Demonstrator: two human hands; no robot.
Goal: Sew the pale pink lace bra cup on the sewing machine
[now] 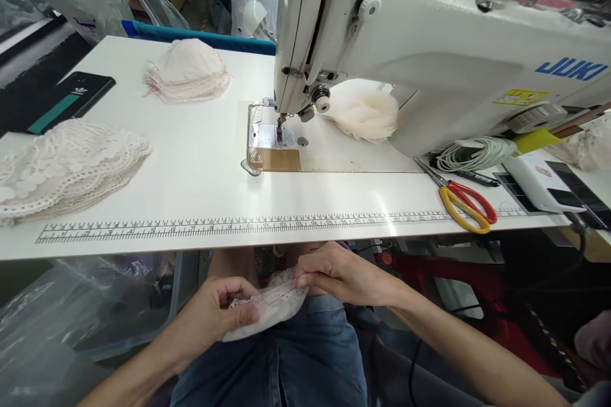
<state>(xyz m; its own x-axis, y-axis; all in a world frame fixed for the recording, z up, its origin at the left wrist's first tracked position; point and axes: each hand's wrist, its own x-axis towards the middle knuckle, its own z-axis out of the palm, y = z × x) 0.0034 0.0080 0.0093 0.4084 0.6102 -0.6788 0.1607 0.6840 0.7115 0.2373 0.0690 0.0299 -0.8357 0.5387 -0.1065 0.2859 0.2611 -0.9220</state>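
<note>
Above my lap, in front of the table edge, I hold a sheer white piece of fabric with a lacy, eyelet-like edge (274, 308). My left hand (226, 308) pinches its left end between thumb and fingers. At the other end, my right hand (329, 273) grips the fabric's upper right corner with the fingertips. The cloth hangs slightly bunched between both hands. Past the table edge stands a white sewing machine (429, 57), its presser foot (280, 130) over the metal needle plate (267, 135); I see no cloth under it.
Stacked lace pieces (71, 168) lie at the table's left, a plain cream stack (188, 70) behind. More cream fabric (365, 111) sits under the machine arm. Scissors (463, 203) and a coiled cord (475, 152) lie right. A phone-like black item (71, 102) rests left. A printed ruler (248, 226) lines the front edge.
</note>
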